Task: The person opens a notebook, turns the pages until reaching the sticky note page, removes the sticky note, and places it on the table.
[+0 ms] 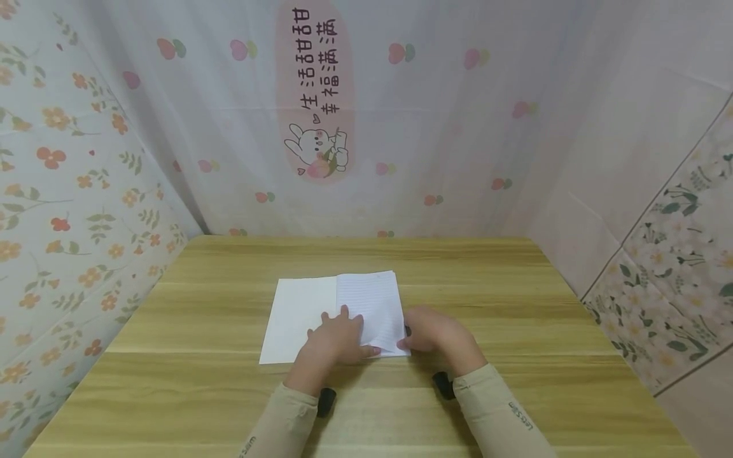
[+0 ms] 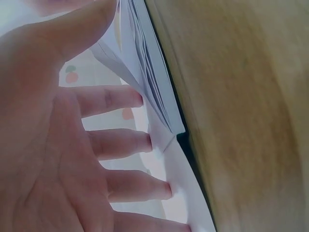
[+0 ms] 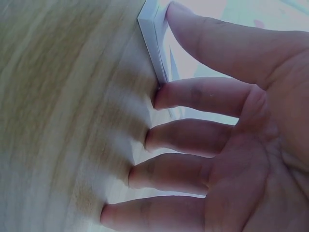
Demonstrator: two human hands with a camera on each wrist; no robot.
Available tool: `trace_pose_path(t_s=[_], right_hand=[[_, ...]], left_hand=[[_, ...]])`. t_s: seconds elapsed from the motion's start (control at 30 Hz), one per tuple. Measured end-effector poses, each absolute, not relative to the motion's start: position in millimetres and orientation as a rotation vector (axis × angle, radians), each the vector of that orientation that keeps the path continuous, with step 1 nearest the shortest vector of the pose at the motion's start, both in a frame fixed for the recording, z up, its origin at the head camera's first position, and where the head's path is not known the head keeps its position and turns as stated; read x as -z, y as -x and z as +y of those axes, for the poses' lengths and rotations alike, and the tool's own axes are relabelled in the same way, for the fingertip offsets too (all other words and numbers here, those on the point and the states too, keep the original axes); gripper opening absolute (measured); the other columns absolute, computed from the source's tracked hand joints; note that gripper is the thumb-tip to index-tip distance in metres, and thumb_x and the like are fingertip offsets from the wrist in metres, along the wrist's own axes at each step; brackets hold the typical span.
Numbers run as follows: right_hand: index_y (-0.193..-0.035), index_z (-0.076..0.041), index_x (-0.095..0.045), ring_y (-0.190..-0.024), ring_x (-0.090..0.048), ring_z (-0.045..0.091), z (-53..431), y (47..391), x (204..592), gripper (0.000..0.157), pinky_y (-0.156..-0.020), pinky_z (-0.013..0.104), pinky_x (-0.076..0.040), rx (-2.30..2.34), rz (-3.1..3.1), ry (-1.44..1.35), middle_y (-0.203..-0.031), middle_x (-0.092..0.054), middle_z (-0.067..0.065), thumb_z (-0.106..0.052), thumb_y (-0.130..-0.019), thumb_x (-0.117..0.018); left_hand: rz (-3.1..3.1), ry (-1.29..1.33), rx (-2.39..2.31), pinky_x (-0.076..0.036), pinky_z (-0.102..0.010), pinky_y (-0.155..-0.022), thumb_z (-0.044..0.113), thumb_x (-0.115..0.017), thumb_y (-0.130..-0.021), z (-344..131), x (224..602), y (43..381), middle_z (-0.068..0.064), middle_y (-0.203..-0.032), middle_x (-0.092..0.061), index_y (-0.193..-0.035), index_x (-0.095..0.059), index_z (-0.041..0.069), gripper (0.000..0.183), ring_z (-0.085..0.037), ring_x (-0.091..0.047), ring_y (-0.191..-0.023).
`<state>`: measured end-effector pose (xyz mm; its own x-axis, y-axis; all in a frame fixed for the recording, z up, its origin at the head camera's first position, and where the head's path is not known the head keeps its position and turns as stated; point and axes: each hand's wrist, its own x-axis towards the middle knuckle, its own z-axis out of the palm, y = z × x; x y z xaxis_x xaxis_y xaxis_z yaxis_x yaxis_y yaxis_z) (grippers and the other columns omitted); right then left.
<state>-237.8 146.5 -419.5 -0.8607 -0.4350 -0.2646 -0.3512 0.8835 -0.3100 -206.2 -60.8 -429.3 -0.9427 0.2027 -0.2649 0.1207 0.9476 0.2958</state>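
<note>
An open notebook (image 1: pixel 298 318) lies flat, with a blank page on the left and lined paper on the right. My left hand (image 1: pixel 338 337) rests across its middle, fingers spread and fingertips on the paper. The left thumb lies near the bottom edge, where a lined sheet (image 1: pixel 372 327) bulges up in a fold. At the notebook's right edge is my right hand (image 1: pixel 432 331). In the right wrist view its thumb (image 3: pixel 217 43) touches the top of the page stack (image 3: pixel 157 43) near a corner. The index finger is against the stack's side, and the other straight fingertips rest on the table.
The notebook is on a wood-grain table (image 1: pixel 200 381). A white curtain (image 1: pixel 429 127) with hearts and a rabbit print hangs behind it. Floral cloth (image 1: pixel 74 210) covers the left side, and another flowered panel (image 1: pixel 681 273) stands at the right.
</note>
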Motion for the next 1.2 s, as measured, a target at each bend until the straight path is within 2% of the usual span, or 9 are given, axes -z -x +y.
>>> trace_pose_path(t_s=[0.27,0.4,0.53,0.7,0.8,0.87,1.03,1.1,1.2], right_hand=[[-0.092,-0.005,-0.065,-0.079,-0.052,0.022,146,239,421,0.023,-0.073,0.038,-0.046,0.358,2.717,0.552,-0.081,-0.058,0.005,-0.017,-0.091,-0.085],[-0.096,-0.005,-0.067,-0.080,-0.053,0.021,145,238,420,0.020,-0.075,0.038,-0.048,0.361,2.712,0.543,-0.083,-0.060,0.004,-0.015,-0.091,-0.084],[-0.093,-0.004,-0.068,-0.078,-0.053,0.020,142,236,416,0.019,-0.073,0.037,-0.047,0.352,2.712,0.546,-0.081,-0.060,0.004,-0.015,-0.091,-0.084],[-0.086,-0.002,-0.066,-0.074,-0.050,0.021,141,235,415,0.023,-0.068,0.035,-0.042,0.352,2.715,0.524,-0.078,-0.058,0.006,-0.015,-0.091,-0.084],[-0.087,-0.001,-0.066,-0.075,-0.051,0.021,142,237,415,0.023,-0.068,0.034,-0.042,0.363,2.715,0.512,-0.079,-0.058,0.007,-0.015,-0.091,-0.084],[-0.088,-0.001,-0.066,-0.075,-0.051,0.021,143,238,414,0.023,-0.068,0.035,-0.042,0.363,2.712,0.513,-0.079,-0.058,0.007,-0.014,-0.091,-0.084],[-0.089,-0.001,-0.066,-0.075,-0.050,0.021,143,238,415,0.022,-0.069,0.035,-0.042,0.354,2.697,0.513,-0.079,-0.057,0.006,-0.015,-0.092,-0.083],[-0.090,-0.002,-0.066,-0.075,-0.050,0.021,143,237,415,0.022,-0.069,0.035,-0.042,0.355,2.693,0.509,-0.079,-0.057,0.006,-0.015,-0.093,-0.083],[-0.091,-0.002,-0.066,-0.076,-0.051,0.022,143,237,415,0.021,-0.070,0.036,-0.043,0.361,2.693,0.509,-0.080,-0.057,0.006,-0.015,-0.093,-0.083]], left_hand=[[2.796,-0.292,-0.409,-0.044,-0.083,-0.103,0.062,-0.072,-0.094,-65,431,211,-0.027,-0.167,-0.041,-0.144,-0.061,0.010,0.073,-0.062,-0.040,-0.148],[2.833,-0.439,-0.416,-0.051,-0.071,-0.105,0.050,-0.070,-0.100,-73,433,216,-0.027,-0.143,-0.063,-0.126,-0.067,0.004,0.052,-0.055,-0.059,-0.133],[2.925,-0.447,-0.521,-0.055,-0.058,-0.106,0.030,-0.065,-0.105,-88,428,215,-0.020,-0.136,-0.070,-0.145,-0.059,0.003,0.048,-0.043,-0.068,-0.125],[3.369,-0.354,-0.242,-0.043,-0.079,-0.110,0.010,-0.071,-0.097,-106,418,211,-0.016,-0.170,-0.041,-0.171,-0.025,0.023,0.088,-0.048,-0.041,-0.155],[3.496,-0.384,0.120,-0.024,-0.093,-0.109,0.007,-0.074,-0.095,-110,420,207,-0.008,-0.173,-0.038,-0.164,-0.041,0.036,0.081,-0.049,-0.024,-0.163],[3.431,-0.415,0.206,-0.017,-0.096,-0.108,0.009,-0.069,-0.100,-110,423,203,0.000,-0.172,-0.042,-0.150,-0.061,0.038,0.058,-0.047,-0.022,-0.164],[3.248,-0.289,0.113,-0.019,-0.095,-0.108,0.009,-0.062,-0.103,-103,425,195,-0.004,-0.144,-0.071,-0.112,-0.082,0.019,0.025,-0.049,-0.041,-0.155],[3.178,-0.237,0.019,-0.022,-0.093,-0.110,0.006,-0.059,-0.103,-101,425,194,-0.009,-0.138,-0.073,-0.112,-0.080,0.012,0.023,-0.050,-0.047,-0.150],[3.072,-0.219,-0.129,-0.027,-0.085,-0.117,0.008,-0.053,-0.107,-97,427,196,-0.017,-0.148,-0.066,-0.132,-0.071,0.004,0.031,-0.050,-0.047,-0.150]])
